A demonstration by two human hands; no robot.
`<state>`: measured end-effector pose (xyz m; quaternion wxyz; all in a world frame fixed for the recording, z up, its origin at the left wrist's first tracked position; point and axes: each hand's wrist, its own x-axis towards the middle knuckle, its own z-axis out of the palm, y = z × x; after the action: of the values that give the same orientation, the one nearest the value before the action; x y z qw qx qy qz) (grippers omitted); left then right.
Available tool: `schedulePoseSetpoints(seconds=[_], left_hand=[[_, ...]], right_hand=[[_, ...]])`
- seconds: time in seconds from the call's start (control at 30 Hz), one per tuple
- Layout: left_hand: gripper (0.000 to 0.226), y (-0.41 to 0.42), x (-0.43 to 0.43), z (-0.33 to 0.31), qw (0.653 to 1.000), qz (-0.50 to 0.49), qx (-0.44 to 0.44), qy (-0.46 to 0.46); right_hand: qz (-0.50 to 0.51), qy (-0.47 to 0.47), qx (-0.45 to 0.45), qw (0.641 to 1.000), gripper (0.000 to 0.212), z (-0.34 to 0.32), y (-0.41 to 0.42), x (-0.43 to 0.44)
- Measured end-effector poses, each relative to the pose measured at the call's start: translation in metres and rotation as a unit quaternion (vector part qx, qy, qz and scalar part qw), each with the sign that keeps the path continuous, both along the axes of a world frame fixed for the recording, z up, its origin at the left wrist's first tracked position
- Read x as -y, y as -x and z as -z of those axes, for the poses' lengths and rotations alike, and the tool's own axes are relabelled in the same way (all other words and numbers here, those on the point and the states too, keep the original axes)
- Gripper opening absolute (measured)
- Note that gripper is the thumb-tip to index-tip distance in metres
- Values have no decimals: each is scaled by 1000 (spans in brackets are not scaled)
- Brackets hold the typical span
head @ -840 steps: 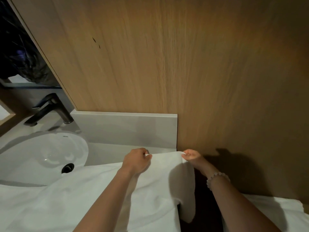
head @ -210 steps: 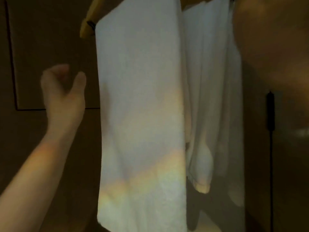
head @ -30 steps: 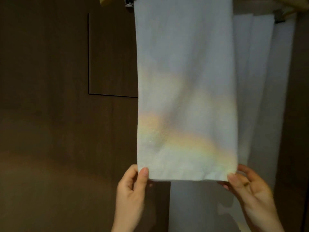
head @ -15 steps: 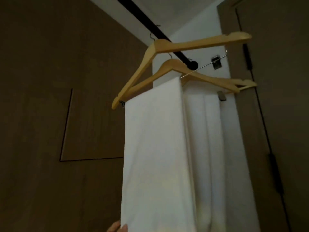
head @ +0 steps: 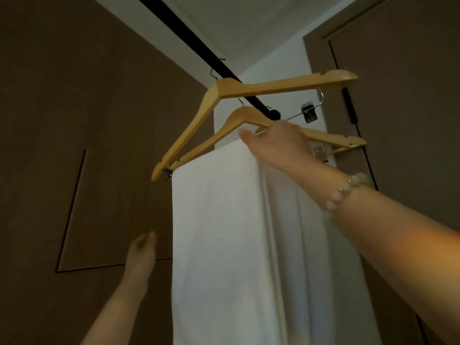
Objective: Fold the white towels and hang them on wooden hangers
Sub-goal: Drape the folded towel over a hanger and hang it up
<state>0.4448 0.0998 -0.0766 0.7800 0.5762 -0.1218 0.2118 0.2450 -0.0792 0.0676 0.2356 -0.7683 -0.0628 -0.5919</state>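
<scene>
Two wooden hangers hang from a black rail. The near hanger is bare. A folded white towel drapes over the bar of the rear hanger, with a second white towel behind it. My right hand reaches up to the rear hanger at the towel's top right corner, thumb out over the fold and fingers hidden behind. My left hand is raised just left of the towel, fingers loose, holding nothing and apart from the cloth.
Brown wood panelling fills the left, with an inset panel outlined in black. A brown door with dark hinges stands at the right. A metal clip hangs from the near hanger's wire.
Both hands let go of the towel's bottom edge. The view tilted up to the hangers, my right hand rose to the rear hanger, and my left hand came up beside the towel.
</scene>
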Motion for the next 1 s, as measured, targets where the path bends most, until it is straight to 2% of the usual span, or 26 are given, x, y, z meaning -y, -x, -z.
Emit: schedulePoseSetpoints(seconds=[0.03, 0.13, 0.2, 0.27, 0.37, 0.47, 0.53, 0.6, 0.73, 0.83, 0.87, 1.0], left_hand=[[51, 6, 2, -32, 1000, -10, 0, 7], [66, -10, 2, -95, 999, 23, -2, 23], [66, -10, 5, -124, 996, 63, 21, 54], [48, -2, 9, -143, 991, 92, 31, 91], [17, 6, 12, -156, 975, 145, 51, 161], [22, 0, 4, -166, 970, 145, 66, 185], [20, -3, 2, -170, 967, 151, 55, 199], [11, -1, 6, -169, 967, 156, 47, 197], [15, -8, 22, -167, 974, 151, 47, 165], [14, -8, 31, -166, 970, 173, 23, 170], [15, -9, 33, -165, 968, 180, 20, 176], [18, -12, 34, -164, 964, 189, 25, 186]], right_hand=[[-21, -21, -12, 1000, 26, -8, -10, 0], [-74, -119, -11, 990, 43, -21, -30, 6], [-97, -170, -7, 981, 35, -18, -37, 14], [-143, -218, -12, 965, 18, -14, -42, 22], [-212, -270, 0, 939, 14, -11, -41, 33], [-222, -329, 26, 918, 14, -8, -33, 48], [-221, -362, 30, 905, 27, -4, -29, 62], [-226, -382, 20, 896, 36, 1, -27, 69], [-245, -389, 15, 888, 38, 2, -31, 62], [-244, -384, 21, 891, 52, -2, -36, 51], [-238, -383, 26, 892, 52, -3, -38, 51], [-210, -383, 37, 899, 28, 1, -43, 50]])
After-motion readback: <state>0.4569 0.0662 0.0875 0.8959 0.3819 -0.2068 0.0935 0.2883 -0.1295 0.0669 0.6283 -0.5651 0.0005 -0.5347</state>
